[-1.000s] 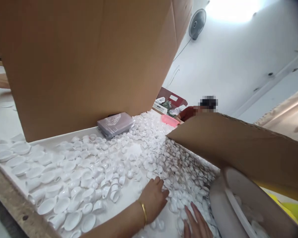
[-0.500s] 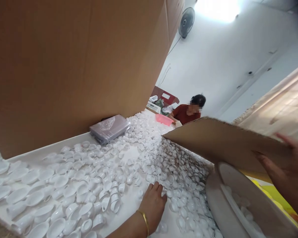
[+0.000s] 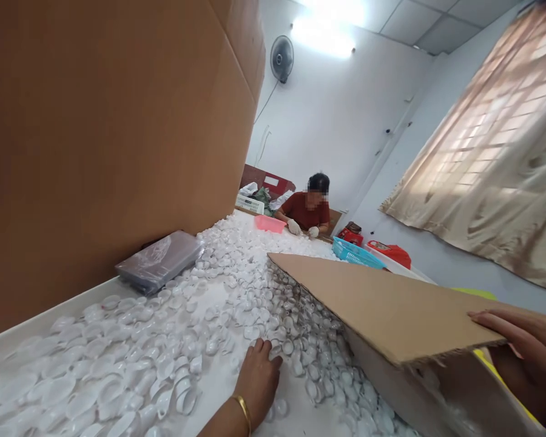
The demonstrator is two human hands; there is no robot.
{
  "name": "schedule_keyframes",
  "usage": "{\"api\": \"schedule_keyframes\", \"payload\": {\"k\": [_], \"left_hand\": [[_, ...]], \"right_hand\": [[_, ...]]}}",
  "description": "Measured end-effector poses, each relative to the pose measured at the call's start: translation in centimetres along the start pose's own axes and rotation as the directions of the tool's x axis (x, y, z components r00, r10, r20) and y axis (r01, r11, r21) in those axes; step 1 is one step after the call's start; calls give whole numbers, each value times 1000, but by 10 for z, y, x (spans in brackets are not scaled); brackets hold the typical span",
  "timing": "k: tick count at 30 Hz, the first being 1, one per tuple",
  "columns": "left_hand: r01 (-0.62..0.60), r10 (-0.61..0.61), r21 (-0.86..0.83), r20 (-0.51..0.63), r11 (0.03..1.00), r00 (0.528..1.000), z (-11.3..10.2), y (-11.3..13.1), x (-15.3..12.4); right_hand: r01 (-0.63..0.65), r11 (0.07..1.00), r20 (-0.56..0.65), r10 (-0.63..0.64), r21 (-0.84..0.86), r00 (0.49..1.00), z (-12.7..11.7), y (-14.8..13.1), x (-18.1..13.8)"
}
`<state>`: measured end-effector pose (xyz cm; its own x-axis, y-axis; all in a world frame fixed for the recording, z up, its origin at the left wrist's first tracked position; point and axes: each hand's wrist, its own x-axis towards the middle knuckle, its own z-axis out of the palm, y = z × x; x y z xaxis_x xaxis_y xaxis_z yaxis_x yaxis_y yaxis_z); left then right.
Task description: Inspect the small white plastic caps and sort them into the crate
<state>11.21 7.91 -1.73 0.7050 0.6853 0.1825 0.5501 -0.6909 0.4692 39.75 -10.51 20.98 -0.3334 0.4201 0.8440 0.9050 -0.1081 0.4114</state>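
Observation:
My left hand (image 3: 256, 381), with a gold bangle on the wrist, rests palm down on the white table among small white plastic cups (image 3: 300, 340); its fingers are curled and pressed together over the pieces. My right hand (image 3: 525, 340) grips the near edge of a flat cardboard sheet (image 3: 382, 303) that lies tilted over the heap and over a white basin (image 3: 418, 394). White saucers (image 3: 73, 388) lie spread at the left.
A tall cardboard box (image 3: 109, 133) walls off the left. A grey wrapped pack (image 3: 161, 261) lies at its foot. At the far end a person in red (image 3: 307, 209) sits by a pink tray (image 3: 269, 223) and a blue basket (image 3: 355, 252). Curtains hang at right.
My right hand left the cups, rose to the right and took hold of the cardboard sheet, which now lies lower over the basin. My left hand stayed put. The view swung right.

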Motion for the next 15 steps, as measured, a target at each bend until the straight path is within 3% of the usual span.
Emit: {"api": "schedule_keyframes", "payload": {"k": [3,5,10,15], "left_hand": [[1,-1,-12,7,1000,1000,-5,1,0],[6,-6,-9,-3,1000,1000,-10,1,0],[28,-27,24,-34,999,999,-17,-4,4],[15,-10,53,-86,998,996,-17,-11,10]], "right_hand": [[259,966,144,-256,-3,956,-3,-8,-3],[286,958,166,-283,2,945,0,-20,-3],[171,985,205,-165,-9,965,14,-32,-9],[45,998,160,-40,-31,986,18,-38,-15]]}}
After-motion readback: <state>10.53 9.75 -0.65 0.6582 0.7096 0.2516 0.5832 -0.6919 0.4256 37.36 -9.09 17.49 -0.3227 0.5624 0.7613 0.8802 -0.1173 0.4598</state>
